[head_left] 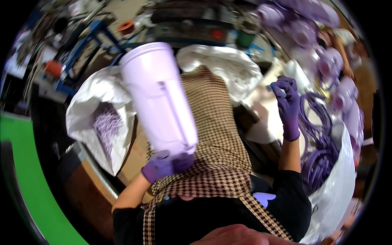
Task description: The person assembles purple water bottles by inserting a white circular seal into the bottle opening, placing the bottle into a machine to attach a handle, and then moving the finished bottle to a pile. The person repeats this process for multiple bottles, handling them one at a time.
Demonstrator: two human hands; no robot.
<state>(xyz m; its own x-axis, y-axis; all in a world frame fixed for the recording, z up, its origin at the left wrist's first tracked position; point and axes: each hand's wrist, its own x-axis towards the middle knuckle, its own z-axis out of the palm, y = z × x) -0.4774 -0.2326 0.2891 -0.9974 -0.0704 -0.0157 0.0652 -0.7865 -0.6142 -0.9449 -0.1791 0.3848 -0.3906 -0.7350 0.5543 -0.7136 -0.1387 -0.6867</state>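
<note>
My left hand (169, 164), in a purple glove, is closed around the lower end of a tall lilac plastic container (157, 100). The container leans up and to the left over my lap, its ridged round end farthest from me. A slim raised strip runs along its side. Off to the right, my right hand (287, 100), also gloved in purple, is raised with its fingers curled. A small tool (269, 87) with a bluish, metal-looking end pokes out of that hand; its kind is too small to tell. Across my lap lies a brown-and-black checked apron (212, 118).
A white sack (81, 118) with purple shavings (108, 124) stands left; another white sack (220, 61) is ahead. To the right, purple plastic strips (320, 163) fill a pale bag (337, 196). Several wrapped lilac containers (304, 32) are stacked far right, near another person (345, 49).
</note>
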